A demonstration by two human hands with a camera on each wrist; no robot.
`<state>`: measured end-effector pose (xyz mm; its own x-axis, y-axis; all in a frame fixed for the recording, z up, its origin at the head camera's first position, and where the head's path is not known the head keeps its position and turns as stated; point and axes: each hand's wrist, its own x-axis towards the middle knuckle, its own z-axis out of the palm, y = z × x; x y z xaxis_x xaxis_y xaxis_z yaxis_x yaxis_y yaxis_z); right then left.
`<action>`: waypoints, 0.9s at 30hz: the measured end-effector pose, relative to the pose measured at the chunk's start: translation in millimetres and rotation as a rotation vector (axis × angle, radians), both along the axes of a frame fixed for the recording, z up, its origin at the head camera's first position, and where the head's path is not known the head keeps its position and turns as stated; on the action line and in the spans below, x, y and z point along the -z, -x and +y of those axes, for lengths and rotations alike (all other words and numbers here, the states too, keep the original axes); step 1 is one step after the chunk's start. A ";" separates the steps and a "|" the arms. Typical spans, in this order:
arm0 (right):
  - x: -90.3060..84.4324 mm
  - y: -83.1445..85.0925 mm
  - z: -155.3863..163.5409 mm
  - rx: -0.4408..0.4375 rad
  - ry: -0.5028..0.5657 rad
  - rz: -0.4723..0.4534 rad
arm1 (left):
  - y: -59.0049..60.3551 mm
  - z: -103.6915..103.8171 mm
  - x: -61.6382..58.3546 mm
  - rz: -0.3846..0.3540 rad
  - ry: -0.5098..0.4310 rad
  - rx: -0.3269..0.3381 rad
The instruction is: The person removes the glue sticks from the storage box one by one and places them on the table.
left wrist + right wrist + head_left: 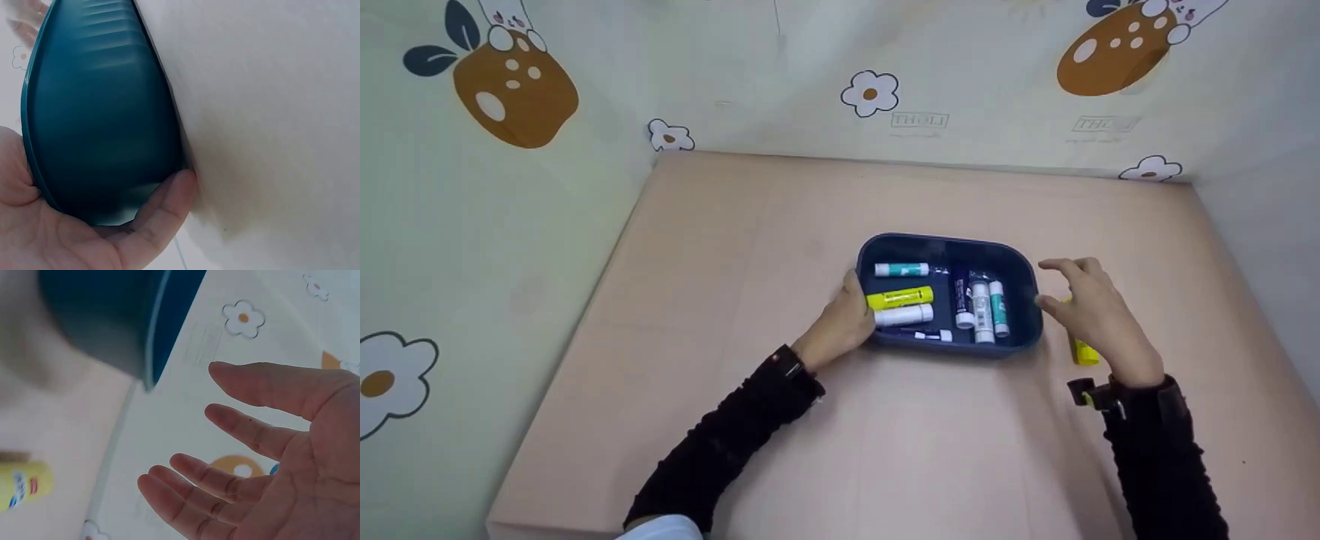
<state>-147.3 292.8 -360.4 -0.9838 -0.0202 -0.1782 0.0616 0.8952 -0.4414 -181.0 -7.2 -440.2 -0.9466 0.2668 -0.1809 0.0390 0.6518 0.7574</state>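
Nearest to us, two dark ribbed sleeves come in from the bottom edge, one on each side, over a pale peach table (pixel 885 450). The left hand (pixel 844 324) is at the left end of the dark blue tray (pixel 1020 259) — the wrist view shows its palm and thumb cupped round the tray's ribbed outer wall, gripping it. The right hand (pixel 1091 311) hovers just off the tray's right end, fingers spread and relaxed, holding nothing, not quite on the rim as far as I can tell. Under that hand lies a yellow glue stick (pixel 1084 351) on the table, just beside the tray; its label carries blue and red print, too blurred to read.

Inside the tray, left side, three sticks lie crosswise: a teal one (pixel 901 269) farthest back, a yellow one (pixel 900 298) in the middle, a white one (pixel 904 315) nearest. On the right side stand three more lengthwise — a purple one (pixel 961 298), a white one with a label (pixel 981 309), and a teal-and-white one (pixel 998 307). Their labels are too small to make out. One more dark stick with a white cap (pixel 928 334) lies along the near wall.

Beyond, the backdrop (pixel 780 90) rises — pale cloth with daisies and brown spotted shapes, and a faint boxed mark, mirrored, seeming to read "LIGHT".
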 end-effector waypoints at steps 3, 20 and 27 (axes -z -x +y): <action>0.8 1.5 -13.8 -0.033 0.012 0.022 | -0.1 0.3 -0.4 0.004 -0.005 -0.002; 44.5 23.9 -60.4 -0.114 -0.078 -0.073 | 0.6 -0.7 -1.0 0.016 0.003 0.006; 58.5 30.4 -68.0 -0.102 -0.088 -0.150 | -0.2 -0.2 -1.8 0.008 -0.001 0.000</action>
<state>-177.7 224.8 -418.9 -0.9397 -0.0967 -0.3280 0.0274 0.9348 -0.3540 -180.9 -7.4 -438.3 -0.9481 0.2666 -0.1731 0.0449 0.6513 0.7575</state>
